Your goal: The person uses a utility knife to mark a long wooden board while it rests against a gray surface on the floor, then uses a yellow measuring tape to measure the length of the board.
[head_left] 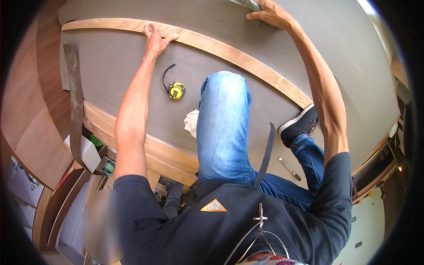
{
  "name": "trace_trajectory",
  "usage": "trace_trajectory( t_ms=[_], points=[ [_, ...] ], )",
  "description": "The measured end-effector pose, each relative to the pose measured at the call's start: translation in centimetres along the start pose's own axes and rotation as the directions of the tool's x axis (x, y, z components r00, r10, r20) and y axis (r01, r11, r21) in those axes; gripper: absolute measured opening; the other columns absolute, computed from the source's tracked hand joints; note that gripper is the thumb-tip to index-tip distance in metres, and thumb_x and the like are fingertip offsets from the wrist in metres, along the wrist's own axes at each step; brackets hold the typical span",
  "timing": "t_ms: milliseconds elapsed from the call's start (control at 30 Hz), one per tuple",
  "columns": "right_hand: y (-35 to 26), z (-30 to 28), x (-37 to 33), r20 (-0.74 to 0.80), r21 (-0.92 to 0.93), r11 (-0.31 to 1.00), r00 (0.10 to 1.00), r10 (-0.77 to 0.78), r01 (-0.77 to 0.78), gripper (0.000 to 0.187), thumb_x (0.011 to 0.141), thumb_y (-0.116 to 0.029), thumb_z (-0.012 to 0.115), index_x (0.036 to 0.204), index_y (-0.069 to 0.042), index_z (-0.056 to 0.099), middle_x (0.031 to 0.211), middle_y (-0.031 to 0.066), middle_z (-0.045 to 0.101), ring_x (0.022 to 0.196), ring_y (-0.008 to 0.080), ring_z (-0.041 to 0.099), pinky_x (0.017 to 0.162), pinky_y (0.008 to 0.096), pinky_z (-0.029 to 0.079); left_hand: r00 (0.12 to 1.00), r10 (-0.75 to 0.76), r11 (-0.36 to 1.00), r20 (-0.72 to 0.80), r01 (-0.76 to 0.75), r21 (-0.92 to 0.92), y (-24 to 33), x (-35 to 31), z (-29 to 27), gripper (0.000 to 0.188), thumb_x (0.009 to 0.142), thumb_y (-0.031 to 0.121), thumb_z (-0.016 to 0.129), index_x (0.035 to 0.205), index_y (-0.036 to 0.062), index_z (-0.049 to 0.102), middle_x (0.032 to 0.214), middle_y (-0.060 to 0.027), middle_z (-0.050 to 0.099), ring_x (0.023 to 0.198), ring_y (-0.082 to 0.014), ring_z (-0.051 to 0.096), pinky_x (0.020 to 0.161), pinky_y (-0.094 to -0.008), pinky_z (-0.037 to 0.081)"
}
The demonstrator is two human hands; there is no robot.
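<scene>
A long, narrow wooden strip [229,54] lies across a grey panel [221,26], running from the far left to my shoe. My left hand [157,39] grips the strip left of its middle, fingers on top and thumb spread along the near edge. At the far edge of the view, my right hand [271,14] is closed round a grey, tube-shaped object [250,4]. Most of that object is cut off, so its kind cannot be made out. Between my left forearm and raised knee lies a yellow and black tape measure [176,90] with a dark strap.
My knee [223,110] and shoe [300,126] rest on the panel. A crumpled white wad [191,123], a utility knife [289,168] and a dark thin strip [266,152] lie nearby. Another dark strip [75,101] overhangs the left edge, near stacked boards [145,145].
</scene>
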State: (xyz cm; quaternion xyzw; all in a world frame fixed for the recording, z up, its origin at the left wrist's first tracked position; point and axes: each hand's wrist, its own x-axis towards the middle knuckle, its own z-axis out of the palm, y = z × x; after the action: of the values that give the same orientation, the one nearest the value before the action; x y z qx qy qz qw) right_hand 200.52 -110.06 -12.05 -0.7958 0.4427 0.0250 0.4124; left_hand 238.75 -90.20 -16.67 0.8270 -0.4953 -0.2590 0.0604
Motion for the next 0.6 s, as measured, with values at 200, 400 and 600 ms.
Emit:
trace_trajectory(
  t_ms=[200, 400, 600],
  points=[
    [0.8, -0.1, -0.3, 0.032, 0.216, 0.969, 0.992, 0.119, -0.123, 0.039, 0.077, -0.036, 0.077, 0.091, 0.0, 0.071, 0.087, 0.0258, 0.069, 0.082, 0.0357, 0.07, 0.069, 0.0461, 0.052, 0.999, 0.029, 0.998, -0.038, -0.027, 0.053, -0.4, 0.4, 0.8, 0.13, 0.067, 0.046, 0.091, 0.153, -0.0068, 0.009, 0.157, -0.0276, 0.004, 0.142, -0.0386, 0.028, 0.119, -0.0391, 0.031],
    [8.2, 1.3, -8.3, -0.389, -0.08, 0.995, 0.918, -0.078, 0.051, 0.021, 0.091, -0.016, 0.063, 0.111, -0.011, 0.063, 0.09, 0.0147, 0.071, 0.09, 0.0353, 0.068, 0.075, 0.0456, 0.054, 0.988, 0.155, 0.965, -0.015, -0.148, 0.218, -2.1, 2.3, 2.4, 0.116, 0.073, 0.058, 0.082, 0.15, -0.0066, 0.025, 0.155, -0.0291, 0.022, 0.144, -0.0397, 0.024, 0.119, -0.0476, 0.023],
    [11.6, 1.8, -31.5, 0.095, -0.249, 0.966, 0.991, 0.097, -0.07, 0.029, 0.086, -0.025, 0.069, 0.112, -0.013, 0.062, 0.084, 0.0156, 0.066, 0.078, 0.039, 0.067, 0.065, 0.0495, 0.054, 0.996, 0.074, 0.989, 0.045, -0.08, 0.128, -3.6, 1.8, 4.4, 0.108, 0.076, 0.054, 0.082, 0.148, -0.0087, 0.031, 0.154, -0.0303, 0.024, 0.147, -0.0391, 0.018, 0.121, -0.0433, 0.018]
  ],
)
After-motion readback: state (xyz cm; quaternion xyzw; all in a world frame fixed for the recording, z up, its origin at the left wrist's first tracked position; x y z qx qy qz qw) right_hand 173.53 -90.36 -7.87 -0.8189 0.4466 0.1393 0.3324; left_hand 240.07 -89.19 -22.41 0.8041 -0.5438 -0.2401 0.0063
